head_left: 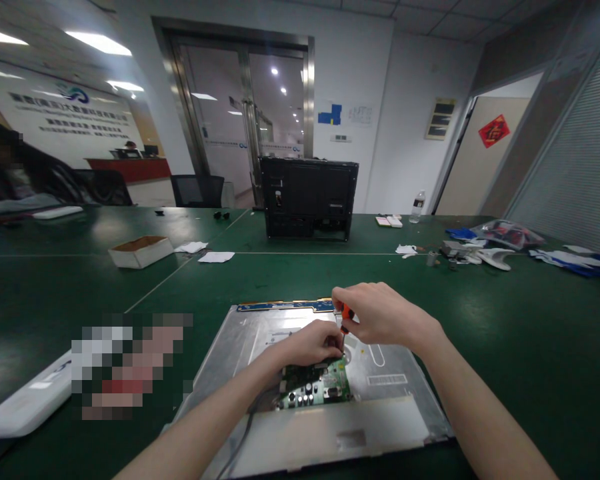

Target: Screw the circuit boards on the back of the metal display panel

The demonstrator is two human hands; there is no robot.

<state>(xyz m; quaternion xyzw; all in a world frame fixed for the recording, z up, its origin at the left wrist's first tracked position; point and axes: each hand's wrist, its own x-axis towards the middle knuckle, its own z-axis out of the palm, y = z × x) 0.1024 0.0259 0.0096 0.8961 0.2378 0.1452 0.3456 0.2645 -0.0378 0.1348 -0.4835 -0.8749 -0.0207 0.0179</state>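
My right hand [373, 310] is closed around the orange handle of a screwdriver [347, 319]. The screwdriver stands almost upright, its thin shaft reaching down to the upper right edge of a green circuit board [333, 387]. Close beside the shaft, the fingers of my left hand [315, 343] are pinched together at the board; what is between them, if anything, is hidden. Under both hands lies a flat metal display panel [395, 380], with the board on its middle. A narrow blue circuit strip [280, 307] runs along the panel's far edge.
A black monitor housing [307, 200] stands across the green table [505, 333]. To the left are an open cardboard box [141, 253], papers [217, 257] and a long white casing [35, 397]. Loose parts [460, 253] and a bottle [417, 207] are at right. A person sits far left.
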